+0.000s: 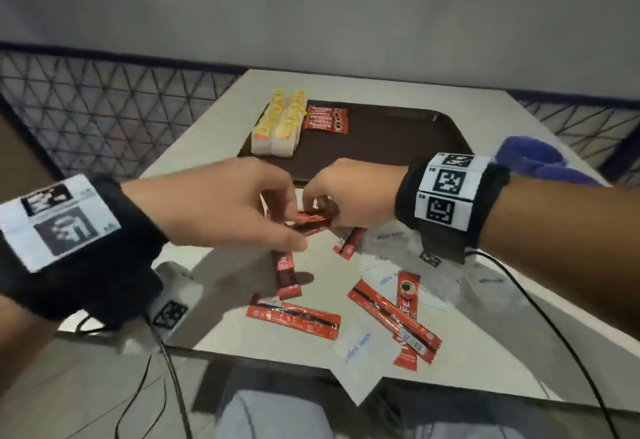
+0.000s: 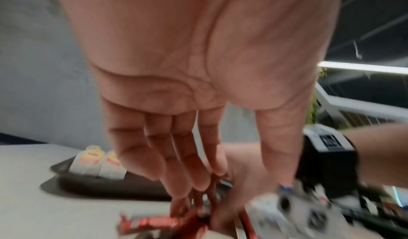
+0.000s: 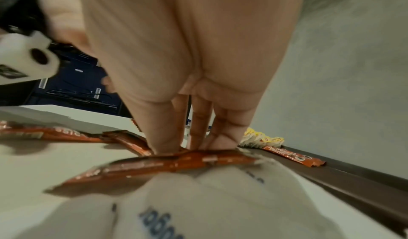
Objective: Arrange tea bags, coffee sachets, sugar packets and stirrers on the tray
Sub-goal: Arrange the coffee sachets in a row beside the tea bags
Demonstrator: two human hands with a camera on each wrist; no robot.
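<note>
A brown tray (image 1: 398, 141) lies at the far side of the white table. At its left end stand yellow-and-white tea bags (image 1: 277, 123), with red coffee sachets (image 1: 325, 119) beside them. Just in front of the tray, my right hand (image 1: 320, 212) pinches a red coffee sachet (image 1: 313, 220) between thumb and fingers. The right wrist view shows that coffee sachet (image 3: 165, 166) low over a sugar packet (image 3: 198, 208). My left hand (image 1: 296, 220) reaches in from the left with fairly straight fingers. Its fingertips (image 2: 183, 206) touch the same blurred sachet (image 2: 152, 224).
Several loose coffee sachets (image 1: 294, 315) and white sugar packets (image 1: 356, 345) lie scattered on the near half of the table. One sugar packet hangs over the front edge. A blue cloth (image 1: 533, 158) sits at the right by the tray. Cables trail from both wrists.
</note>
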